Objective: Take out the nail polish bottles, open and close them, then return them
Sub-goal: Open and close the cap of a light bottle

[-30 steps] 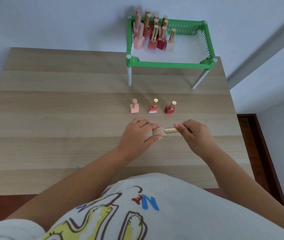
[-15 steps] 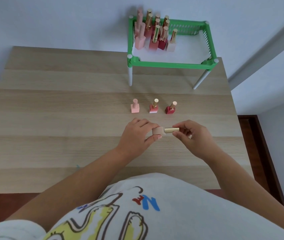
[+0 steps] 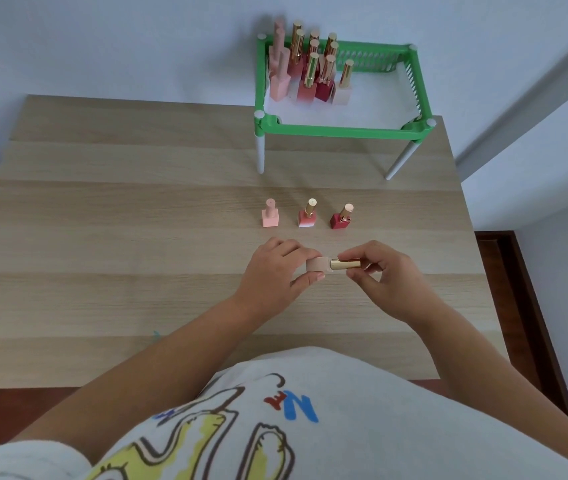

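Observation:
A beige nail polish bottle (image 3: 317,264) lies sideways above the table between my hands. My left hand (image 3: 275,275) grips its square body. My right hand (image 3: 384,280) pinches its gold cap (image 3: 344,263), which sits against the bottle neck. Three bottles stand in a row on the table just beyond: a pink one (image 3: 270,213), a pink-white one with a gold cap (image 3: 307,214) and a dark red one (image 3: 341,217). Several more bottles (image 3: 310,69) stand in the back left of the green rack (image 3: 341,129).
The green rack stands on white legs at the table's far right corner, against the wall. The wooden table (image 3: 102,237) drops off at its right edge (image 3: 476,271) near my right hand. My white printed shirt fills the bottom of the view.
My right hand's fingers have shifted along the gold cap, baring more of it. The bottle and my left hand have stayed where they were.

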### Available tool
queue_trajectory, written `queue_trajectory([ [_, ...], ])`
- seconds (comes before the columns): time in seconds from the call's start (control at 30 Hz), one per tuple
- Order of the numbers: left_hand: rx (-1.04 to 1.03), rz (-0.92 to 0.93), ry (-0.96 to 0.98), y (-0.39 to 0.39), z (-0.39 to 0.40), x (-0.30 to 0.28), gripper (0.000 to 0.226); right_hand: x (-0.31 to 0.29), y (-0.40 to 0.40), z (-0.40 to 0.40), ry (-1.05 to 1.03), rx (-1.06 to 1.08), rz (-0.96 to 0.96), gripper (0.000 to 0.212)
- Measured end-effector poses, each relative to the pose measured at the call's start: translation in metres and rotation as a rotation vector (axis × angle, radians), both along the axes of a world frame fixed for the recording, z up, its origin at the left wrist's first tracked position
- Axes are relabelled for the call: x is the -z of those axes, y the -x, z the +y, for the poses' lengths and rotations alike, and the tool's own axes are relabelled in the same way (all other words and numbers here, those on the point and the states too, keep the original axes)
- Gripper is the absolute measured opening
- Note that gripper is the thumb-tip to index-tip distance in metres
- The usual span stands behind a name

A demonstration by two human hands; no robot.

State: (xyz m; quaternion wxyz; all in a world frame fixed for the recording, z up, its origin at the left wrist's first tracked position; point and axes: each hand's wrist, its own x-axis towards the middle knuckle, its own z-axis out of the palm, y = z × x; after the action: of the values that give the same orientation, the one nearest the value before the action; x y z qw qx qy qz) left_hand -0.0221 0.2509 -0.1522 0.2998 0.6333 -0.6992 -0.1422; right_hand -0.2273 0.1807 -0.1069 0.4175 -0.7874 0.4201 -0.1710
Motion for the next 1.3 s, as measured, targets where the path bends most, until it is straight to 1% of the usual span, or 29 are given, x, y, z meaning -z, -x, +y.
queue_trajectory([
  [0.13, 0.001, -0.009, 0.008, 0.0, 0.0, -0.001, 0.029, -0.001, -0.001, 0.001, -0.061, 0.07, 0.033, 0.02],
  [0.27, 0.011, -0.021, 0.002, -0.001, 0.001, -0.001, 0.028, 0.001, 0.0, 0.0, -0.131, 0.092, 0.059, 0.011],
  [0.37, 0.013, -0.025, 0.002, 0.0, 0.001, 0.001, 0.028, 0.003, 0.001, -0.001, -0.133, 0.089, 0.093, 0.018],
  [0.47, 0.006, -0.019, 0.009, 0.0, 0.002, 0.003, 0.029, 0.002, 0.003, 0.0, -0.079, 0.043, 0.063, 0.037],
  [0.5, 0.005, -0.018, 0.012, 0.0, 0.002, 0.003, 0.029, 0.001, 0.003, 0.0, -0.045, 0.01, 0.054, 0.04],
  [0.63, 0.015, -0.023, 0.007, 0.0, 0.001, 0.004, 0.029, -0.001, 0.0, 0.0, 0.028, -0.02, 0.03, 0.031],
  [0.77, 0.018, -0.023, 0.011, -0.001, 0.0, 0.004, 0.029, 0.0, -0.002, 0.0, 0.032, 0.012, 0.038, 0.024],
  [0.9, 0.036, -0.05, 0.029, -0.002, 0.0, 0.004, 0.028, 0.001, -0.003, -0.002, 0.03, 0.015, 0.063, 0.022],
  [1.17, 0.004, -0.219, 0.246, -0.003, 0.001, 0.009, 0.025, 0.002, -0.005, -0.003, -0.046, 0.064, 0.047, 0.021],
  [1.23, -0.016, -0.223, 0.242, -0.002, -0.002, 0.01, 0.026, 0.001, -0.005, -0.004, -0.037, 0.069, 0.052, 0.02],
  [1.3, -0.034, -0.202, 0.178, 0.0, -0.005, 0.01, 0.028, 0.002, -0.005, -0.008, -0.035, 0.089, 0.063, 0.019],
])
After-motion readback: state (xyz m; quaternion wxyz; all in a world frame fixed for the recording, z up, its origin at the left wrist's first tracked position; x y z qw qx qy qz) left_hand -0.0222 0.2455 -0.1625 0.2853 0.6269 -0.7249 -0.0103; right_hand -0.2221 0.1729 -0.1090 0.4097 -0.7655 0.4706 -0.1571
